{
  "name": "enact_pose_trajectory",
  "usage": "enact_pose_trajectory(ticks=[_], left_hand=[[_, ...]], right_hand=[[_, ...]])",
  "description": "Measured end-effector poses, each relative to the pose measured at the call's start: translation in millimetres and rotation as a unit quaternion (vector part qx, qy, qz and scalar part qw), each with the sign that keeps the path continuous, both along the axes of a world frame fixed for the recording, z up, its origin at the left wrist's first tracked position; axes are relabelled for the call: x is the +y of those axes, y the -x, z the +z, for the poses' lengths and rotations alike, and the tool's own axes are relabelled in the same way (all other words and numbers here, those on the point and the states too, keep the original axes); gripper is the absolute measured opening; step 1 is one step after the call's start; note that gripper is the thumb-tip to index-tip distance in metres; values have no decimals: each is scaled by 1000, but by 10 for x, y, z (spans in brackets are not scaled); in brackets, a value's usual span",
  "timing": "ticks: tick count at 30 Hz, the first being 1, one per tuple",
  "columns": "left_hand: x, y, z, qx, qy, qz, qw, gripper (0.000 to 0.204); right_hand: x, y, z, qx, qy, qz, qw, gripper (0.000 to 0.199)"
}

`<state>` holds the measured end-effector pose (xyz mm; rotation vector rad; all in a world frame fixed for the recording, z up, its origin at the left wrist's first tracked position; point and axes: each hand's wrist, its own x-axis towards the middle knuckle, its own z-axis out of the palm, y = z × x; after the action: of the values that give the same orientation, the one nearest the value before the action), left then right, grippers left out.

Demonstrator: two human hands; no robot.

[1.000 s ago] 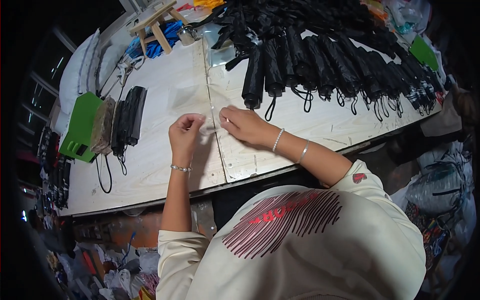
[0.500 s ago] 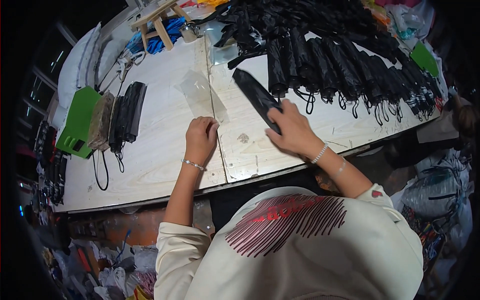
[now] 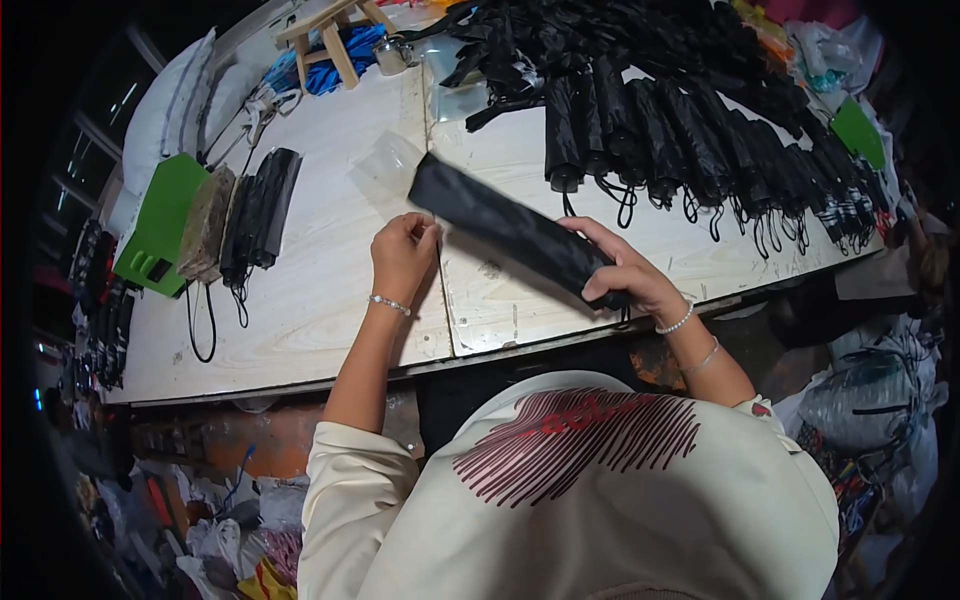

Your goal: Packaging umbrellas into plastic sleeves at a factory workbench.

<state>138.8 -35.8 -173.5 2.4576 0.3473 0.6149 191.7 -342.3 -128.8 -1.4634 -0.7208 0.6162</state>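
A folded black umbrella [image 3: 505, 226] lies slanted above the pale wooden table [image 3: 320, 300], its lower end gripped by my right hand [image 3: 625, 272]. Its upper end points toward a clear plastic sleeve [image 3: 388, 165]. My left hand [image 3: 403, 252] pinches the near edge of that sleeve, right beside the umbrella's tip. Both wrists carry thin bracelets.
A long row of folded black umbrellas [image 3: 700, 140] fills the table's far right. At the left lie a green board [image 3: 160, 225], a patterned umbrella [image 3: 205, 220] and bagged black umbrellas [image 3: 262, 205]. A wooden stool [image 3: 330, 30] stands at the back. Bags and clutter surround the table.
My right hand took a black umbrella from the row and brought it down toward me, tip toward the plastic sleeve. My left hand stayed at the sleeve's edge.
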Motion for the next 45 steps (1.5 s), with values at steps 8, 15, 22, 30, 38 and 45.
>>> enact_pose_trajectory(ticks=[8,15,22,30,38,45], left_hand=[[106,-76,-154,-24,334,-88,938,15],[100,-101,53,-13,330,-91,940,15],[-12,-56,154,-67,334,-100,935,15],[-97,-78,102,-185,268,30,945,36],[-294,-28,333,-259,561,44,785,50],[-442,42,513,-275,776,-203,529,56]], right_hand=[[-99,148,156,-56,171,3,984,69],[-74,183,83,-200,201,-16,959,67],[-55,195,33,-118,170,-21,978,66],[-11,235,-133,-144,95,-55,983,68],[16,334,76,-115,99,-59,987,69],[155,340,-72,-14,-84,-34,996,67]])
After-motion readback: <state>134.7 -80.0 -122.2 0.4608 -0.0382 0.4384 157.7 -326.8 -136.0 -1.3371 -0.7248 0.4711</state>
